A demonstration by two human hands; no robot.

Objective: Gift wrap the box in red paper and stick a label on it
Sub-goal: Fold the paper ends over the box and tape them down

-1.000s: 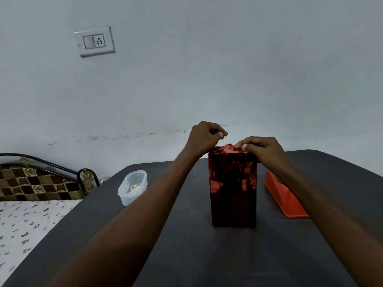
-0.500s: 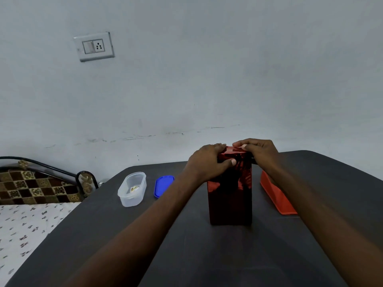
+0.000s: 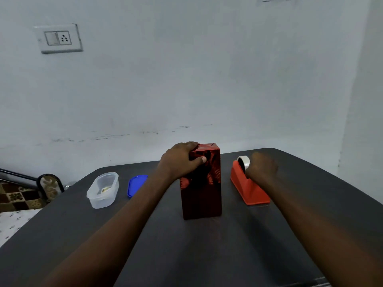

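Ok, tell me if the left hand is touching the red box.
Touching. The head view shows the left hand gripping the top of the red box, thumb pressed against its front face and fingers over the top edge.

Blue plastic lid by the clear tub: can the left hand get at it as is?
Probably yes, once freed. The left hand grips the top of the red foil-wrapped box; the flat blue plastic lid lies just left of that forearm on the dark table, nothing between.

A clear plastic container [image 3: 103,189] and a blue lid [image 3: 135,185] (lying flat) are seen near the table's [image 3: 207,255] far-left edge.
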